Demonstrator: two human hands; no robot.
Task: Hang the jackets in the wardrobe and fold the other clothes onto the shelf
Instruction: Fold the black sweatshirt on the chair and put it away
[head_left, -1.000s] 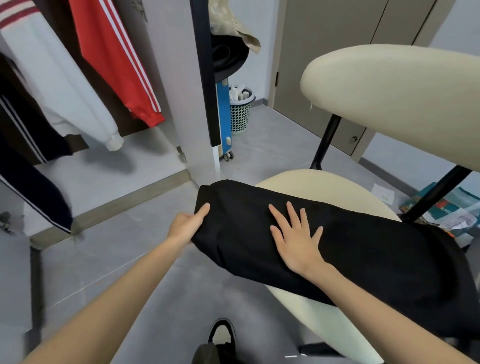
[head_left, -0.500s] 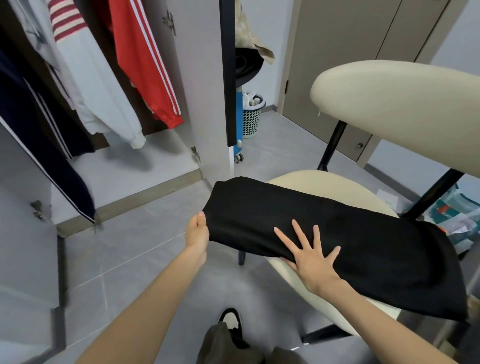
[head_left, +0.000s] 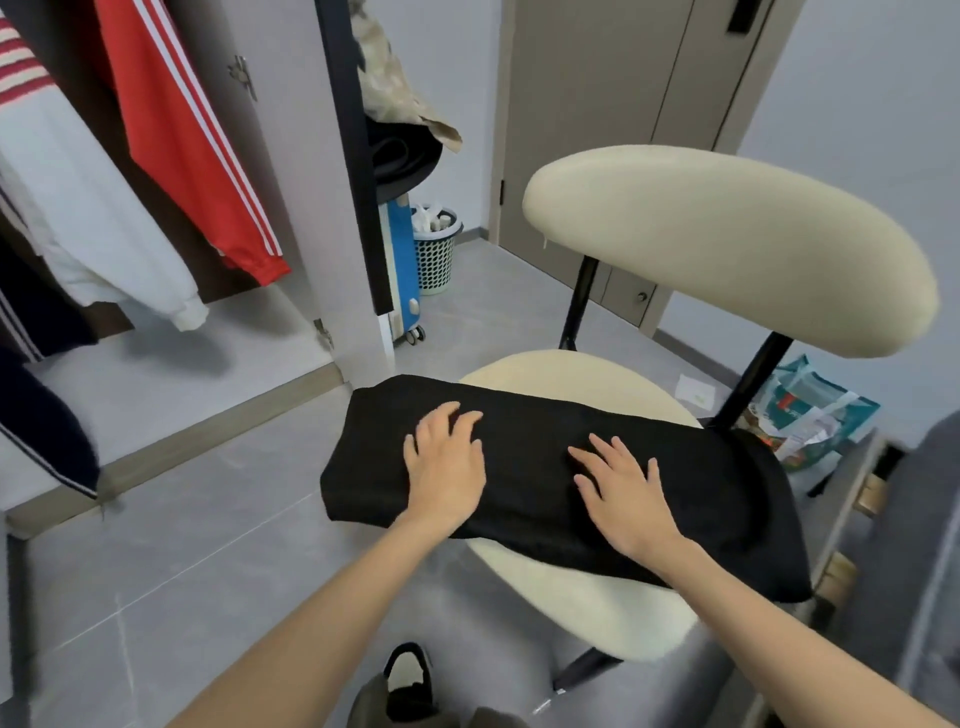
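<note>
A folded black garment (head_left: 540, 447) lies across the cream seat of a chair (head_left: 587, 597), its left end hanging past the seat edge. My left hand (head_left: 445, 467) rests flat on the garment's left part with fingers slightly bent. On its middle my right hand (head_left: 623, 493) lies flat with fingers spread. In the open wardrobe at the left hang a red jacket (head_left: 192, 156) with white stripes, a white jacket (head_left: 88, 208) and a dark navy jacket (head_left: 41, 431).
The wardrobe's pale floor shelf (head_left: 156, 384) lies below the hanging jackets. Its open door (head_left: 311, 182) stands just left of the chair. A perforated basket (head_left: 436, 249) and a blue wheeled case (head_left: 402, 270) stand behind. A teal bag (head_left: 810, 415) lies at the right.
My left hand let go of the garment's left edge and moved onto its top. My right hand slid to the right along the cloth. The garment's left end now lies folded shorter.
</note>
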